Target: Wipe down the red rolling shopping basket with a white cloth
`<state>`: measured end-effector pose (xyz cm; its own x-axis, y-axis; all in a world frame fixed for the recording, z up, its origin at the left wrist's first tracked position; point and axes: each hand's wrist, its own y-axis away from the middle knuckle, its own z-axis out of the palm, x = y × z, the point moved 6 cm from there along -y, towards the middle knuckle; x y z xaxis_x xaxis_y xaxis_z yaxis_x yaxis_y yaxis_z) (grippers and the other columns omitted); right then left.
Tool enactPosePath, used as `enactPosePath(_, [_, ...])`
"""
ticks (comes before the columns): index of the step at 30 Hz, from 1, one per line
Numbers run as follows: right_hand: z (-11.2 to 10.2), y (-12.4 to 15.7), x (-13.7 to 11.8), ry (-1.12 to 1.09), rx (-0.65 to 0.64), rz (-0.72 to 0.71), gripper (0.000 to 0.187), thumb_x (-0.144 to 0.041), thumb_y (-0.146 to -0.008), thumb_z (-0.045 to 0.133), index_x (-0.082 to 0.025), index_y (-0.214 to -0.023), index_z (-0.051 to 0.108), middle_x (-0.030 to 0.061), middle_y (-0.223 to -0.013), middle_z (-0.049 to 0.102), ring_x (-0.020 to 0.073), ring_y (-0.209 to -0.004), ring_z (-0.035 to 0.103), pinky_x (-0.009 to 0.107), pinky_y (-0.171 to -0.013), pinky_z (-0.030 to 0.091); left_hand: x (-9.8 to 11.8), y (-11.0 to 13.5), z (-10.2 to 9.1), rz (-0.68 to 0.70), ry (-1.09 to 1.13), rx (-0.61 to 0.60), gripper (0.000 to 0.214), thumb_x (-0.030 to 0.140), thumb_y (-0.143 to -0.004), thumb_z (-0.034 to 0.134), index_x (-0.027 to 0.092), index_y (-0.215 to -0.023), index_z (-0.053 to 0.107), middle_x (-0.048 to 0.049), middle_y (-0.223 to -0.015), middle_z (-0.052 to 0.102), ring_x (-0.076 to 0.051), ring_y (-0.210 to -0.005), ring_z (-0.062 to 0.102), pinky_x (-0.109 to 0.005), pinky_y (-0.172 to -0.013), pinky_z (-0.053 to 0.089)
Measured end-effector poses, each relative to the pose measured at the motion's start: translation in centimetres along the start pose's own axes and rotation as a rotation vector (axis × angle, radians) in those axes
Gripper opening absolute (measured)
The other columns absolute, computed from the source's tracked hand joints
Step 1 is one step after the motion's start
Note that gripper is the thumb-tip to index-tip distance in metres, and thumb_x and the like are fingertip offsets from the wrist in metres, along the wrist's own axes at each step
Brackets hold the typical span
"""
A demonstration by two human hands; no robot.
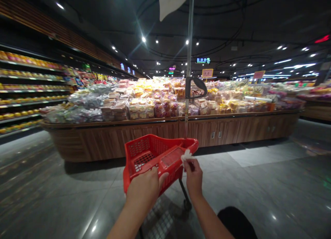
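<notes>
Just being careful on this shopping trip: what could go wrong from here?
The left hand alone grips the red shopping cart, while the right hand pinches a white tissue scrap. Steering one-handed, the cart might bump the wooden display counter. The scrap could also slip onto the polished tile floor.

A supermarket: packaged baked goods heaped on a wooden display island.

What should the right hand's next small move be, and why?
Probably put the right hand onto the red shopping cart once the white scrap is stowed: only the left hand holds the cart, while the right pinches the scrap near its rim.
</notes>
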<state>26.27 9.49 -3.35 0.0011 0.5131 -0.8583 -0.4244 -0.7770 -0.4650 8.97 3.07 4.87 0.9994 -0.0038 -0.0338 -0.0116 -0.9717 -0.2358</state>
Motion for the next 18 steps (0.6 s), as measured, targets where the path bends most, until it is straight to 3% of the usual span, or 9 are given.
enactPosePath(3, [0.8,1.3,-0.5,-0.025,-0.059,-0.013,0.013,-0.031,-0.081,0.054,-0.018,-0.080,0.056,0.0008,-0.075,0.060,0.0158,-0.069,0.056,0.027,-0.064,0.044,0.1,0.1,-0.2,0.004,-0.004,0.000,0.042,0.046,-0.089,0.030,0.015,-0.098,0.058,-0.0134,-0.085,0.068,-0.027,-0.080,0.066,-0.037,-0.068,0.048])
enactPosePath(8, [0.5,0.6,-0.4,0.018,0.070,0.001,0.013,-0.030,-0.083,0.050,-0.019,-0.079,0.052,0.0008,-0.074,0.057,0.0159,-0.070,0.054,0.028,-0.067,0.044,0.3,0.3,-0.5,0.004,-0.031,-0.004,0.040,0.045,-0.089,0.032,0.015,-0.093,0.059,-0.0117,-0.084,0.069,-0.026,-0.079,0.066,-0.035,-0.067,0.048])
enactPosePath(11, [2.1,2.7,-1.0,0.039,-0.031,-0.053,0.012,-0.029,-0.085,0.048,-0.019,-0.085,0.054,0.0023,-0.081,0.058,0.0169,-0.076,0.055,0.029,-0.071,0.044,0.1,0.2,-0.2,-0.001,-0.018,0.014,0.042,0.046,-0.090,0.029,0.016,-0.092,0.059,-0.0114,-0.083,0.069,-0.025,-0.078,0.066,-0.035,-0.068,0.048])
enactPosePath(15, [4.1,5.6,-2.4,0.116,-0.221,-0.233,0.018,-0.025,-0.087,0.047,-0.021,-0.101,0.058,0.0061,-0.099,0.056,0.0191,-0.092,0.055,0.031,-0.080,0.044,-0.5,0.1,0.0,-0.007,0.009,0.034,0.050,0.046,-0.091,0.020,0.017,-0.089,0.060,-0.0116,-0.081,0.069,-0.025,-0.078,0.066,-0.035,-0.067,0.048])
enactPosePath(18, [3.3,4.9,-2.7,0.189,-0.147,-0.295,0.017,-0.023,-0.087,0.046,-0.021,-0.098,0.058,0.0056,-0.095,0.055,0.0194,-0.089,0.054,0.032,-0.079,0.043,-0.6,0.1,-0.2,-0.006,0.013,0.024,0.050,0.045,-0.091,0.019,0.017,-0.088,0.060,-0.0110,-0.083,0.069,-0.026,-0.078,0.066,-0.036,-0.066,0.048])
